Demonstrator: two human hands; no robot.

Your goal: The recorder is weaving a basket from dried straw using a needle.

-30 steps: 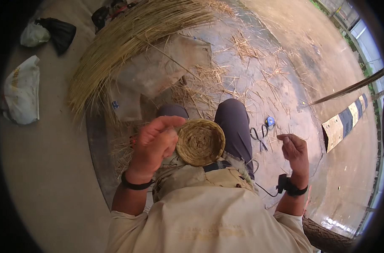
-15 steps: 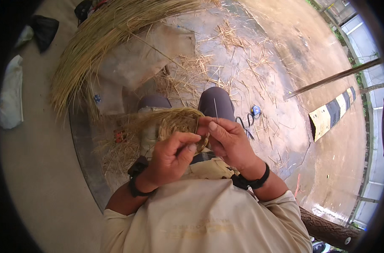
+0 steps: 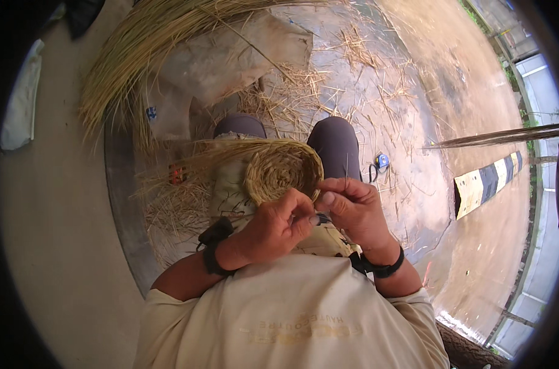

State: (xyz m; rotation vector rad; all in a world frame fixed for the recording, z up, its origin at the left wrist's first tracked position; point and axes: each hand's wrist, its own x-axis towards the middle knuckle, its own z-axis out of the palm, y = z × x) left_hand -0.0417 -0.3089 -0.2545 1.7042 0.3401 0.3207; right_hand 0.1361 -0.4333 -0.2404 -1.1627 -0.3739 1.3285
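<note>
A round coiled straw basket (image 3: 284, 172) rests on my lap, its hollow facing up, with a bundle of loose straw ends (image 3: 199, 161) trailing off to the left. Just below its right rim, my right hand (image 3: 358, 209) is closed in a pinch on a thin, needle-like rod (image 3: 346, 165) that sticks up past the fingers. Close beside it, my left hand (image 3: 278, 226) has thumb and forefinger pressed together at the basket's near edge. Whatever lies between those left fingertips is too small to make out.
A large sheaf of long straw (image 3: 150, 55) lies at the far left, by a plastic sheet (image 3: 242, 55). Straw scraps (image 3: 279, 98) litter the floor mat. A blue tape measure (image 3: 382, 162) sits right of my knee, a red object (image 3: 178, 174) to the left. Farther right is a striped barrier (image 3: 488, 184).
The basket's hollow shows more fully now, as my hands have moved down and away from over it. The rod in my right hand is less visible. The whole view has shifted slightly.
</note>
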